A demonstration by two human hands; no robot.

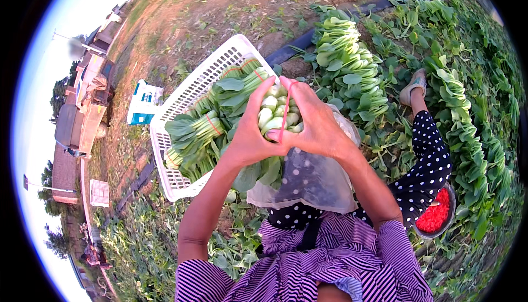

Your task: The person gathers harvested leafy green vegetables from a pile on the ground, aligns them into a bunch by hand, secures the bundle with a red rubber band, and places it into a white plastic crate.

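Observation:
Above my lap, a bunch of bok choy (269, 114) is held with its pale stem ends facing up. My left hand (249, 133) curves around its left side. At the opposite side, my right hand (319, 122) cups the bunch. A red rubber band (285, 112) stretches across the stem ends, between the thumb and forefinger of my right hand. Beside my left hand stands a white plastic crate (175, 118), holding several banded bunches of bok choy (196, 129). A translucent plastic sheet (317, 178) covers my lap beneath the hands.
Cut bok choy lies in rows (350, 67) to the right, near my outstretched foot (413, 85). A bowl of red rubber bands (435, 215) sits beside my leg. A black hose (293, 48) crosses the soil beyond the crate. A white-and-teal bag (144, 102) stands farther left.

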